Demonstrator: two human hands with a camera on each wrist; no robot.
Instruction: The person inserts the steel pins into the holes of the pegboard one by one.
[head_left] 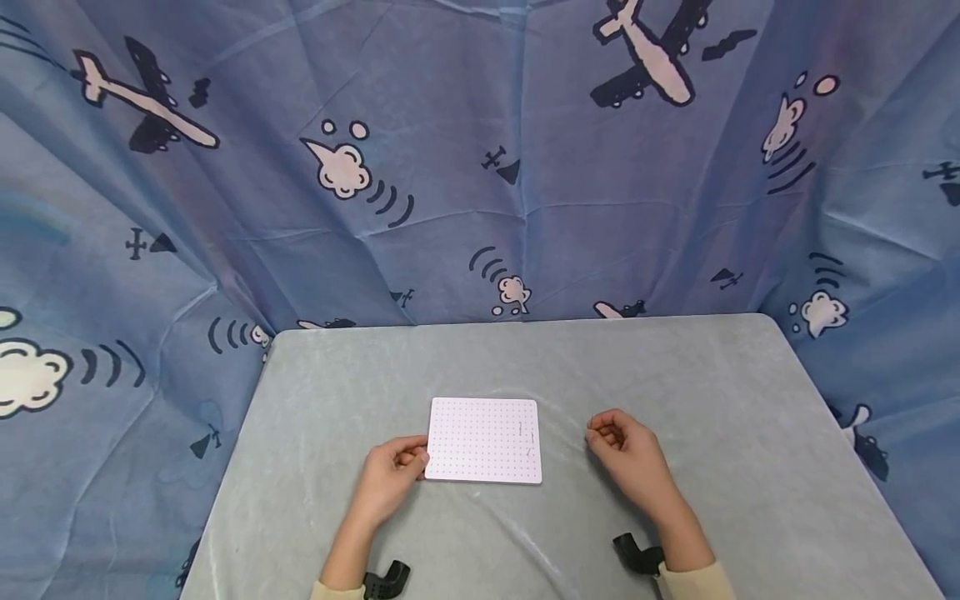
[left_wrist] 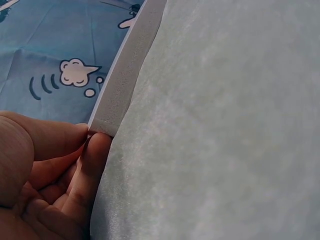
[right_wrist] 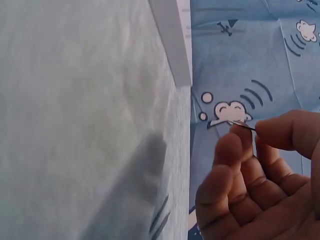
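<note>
The right wrist view shows what the head view does not: right of the white board [head_left: 480, 446], the right hand [head_left: 633, 462] pinches a thin dark sliver [right_wrist: 248, 128], perhaps a pin, between thumb and forefinger. The left hand [head_left: 384, 483] pinches the board's left edge by its near corner. The board is between both hands, over the table [head_left: 360, 367]; its underside is hidden. Thin marks [head_left: 532, 437] near its right edge are too small to make out. A gap parts board and right hand; behind the board, table reaches back to a patterned curtain [head_left: 450, 108].
</note>
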